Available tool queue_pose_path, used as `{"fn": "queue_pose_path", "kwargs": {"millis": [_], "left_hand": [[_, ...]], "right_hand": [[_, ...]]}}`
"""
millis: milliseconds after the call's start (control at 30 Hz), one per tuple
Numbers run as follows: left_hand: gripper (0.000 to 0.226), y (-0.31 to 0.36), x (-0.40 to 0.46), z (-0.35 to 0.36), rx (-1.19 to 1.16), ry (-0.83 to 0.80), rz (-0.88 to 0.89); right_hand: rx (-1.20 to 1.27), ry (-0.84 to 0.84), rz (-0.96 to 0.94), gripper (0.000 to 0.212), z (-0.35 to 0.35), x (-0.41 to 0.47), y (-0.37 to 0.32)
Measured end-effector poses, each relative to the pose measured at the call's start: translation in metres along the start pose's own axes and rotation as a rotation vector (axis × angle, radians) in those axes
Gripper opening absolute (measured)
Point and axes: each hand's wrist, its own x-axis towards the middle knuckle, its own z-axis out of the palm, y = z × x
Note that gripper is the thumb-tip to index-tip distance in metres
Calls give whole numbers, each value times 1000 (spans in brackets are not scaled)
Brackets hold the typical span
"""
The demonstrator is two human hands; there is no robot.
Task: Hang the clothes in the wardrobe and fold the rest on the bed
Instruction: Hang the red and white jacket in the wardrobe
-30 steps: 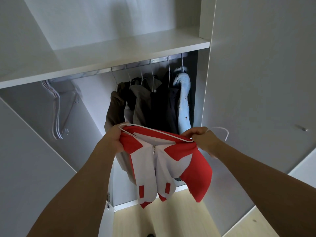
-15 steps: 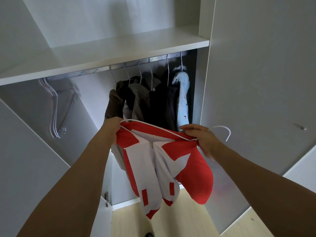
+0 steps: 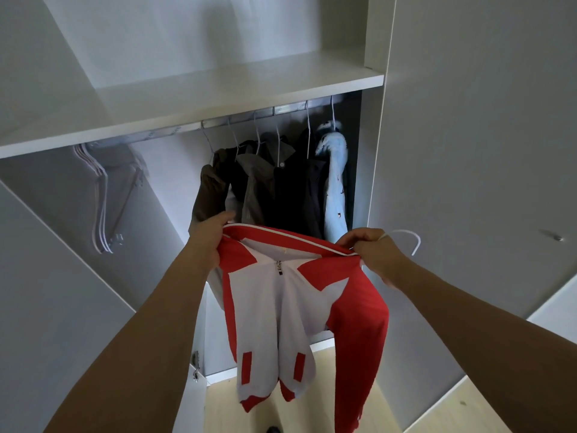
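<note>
A red and white zip jacket (image 3: 299,310) hangs on a white wire hanger (image 3: 409,240) in front of the open wardrobe. My left hand (image 3: 207,237) grips the jacket's left shoulder and hanger end. My right hand (image 3: 373,251) pinches the hanger's neck and the jacket's right shoulder, with the hook sticking out to the right. The jacket's body and sleeves dangle below my hands. Above and behind runs the metal rail (image 3: 237,121) under the shelf.
Several dark garments (image 3: 274,189) and a light blue one (image 3: 335,189) hang on the rail's right part. Spare white hangers (image 3: 101,198) hang at the rail's left end. A white shelf (image 3: 187,98) sits above. A wardrobe door (image 3: 474,151) stands to the right, wooden floor (image 3: 224,407) below.
Both hands have raised the jacket on its hanger slightly towards the rail. The jacket hangs out longer and straighter below my hands than before.
</note>
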Motion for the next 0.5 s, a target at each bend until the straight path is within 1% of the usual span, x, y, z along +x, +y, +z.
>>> {"fn": "queue_pose_path", "kwargs": {"millis": [67,100,167,200,233,267,300,367,433,500], "left_hand": [[23,-1,2,-1,144,136,97],[17,-2,5,-3,278,222,167],[16,-4,3,-1,646,379,343],[18,-6,1,4,811,413,425],[20,-8,-3,12,896,408,493],[23,-12,-5,22,915,359,520],[28,-16,-6,31,876,284,528],[35,-18,-12,44,651,139,476],[33,-13,-18,49,379,40,318],[25,-3,-30,49,186,-43,163]], "right_hand": [[65,-16,-11,45,5,-5,-6],[85,-50,-37,44,8,-8,-10],[65,-185,-92,38,20,-14,-22],[24,-275,-115,36,29,-15,-31],[-34,-357,-135,38,38,-14,-39],[-108,-407,-147,42,48,-12,-46],[-191,-416,-141,47,57,-6,-51],[-290,-365,-72,51,67,3,-56],[-254,-244,-21,52,65,10,-51],[-116,-97,-32,46,55,15,-47]]}}
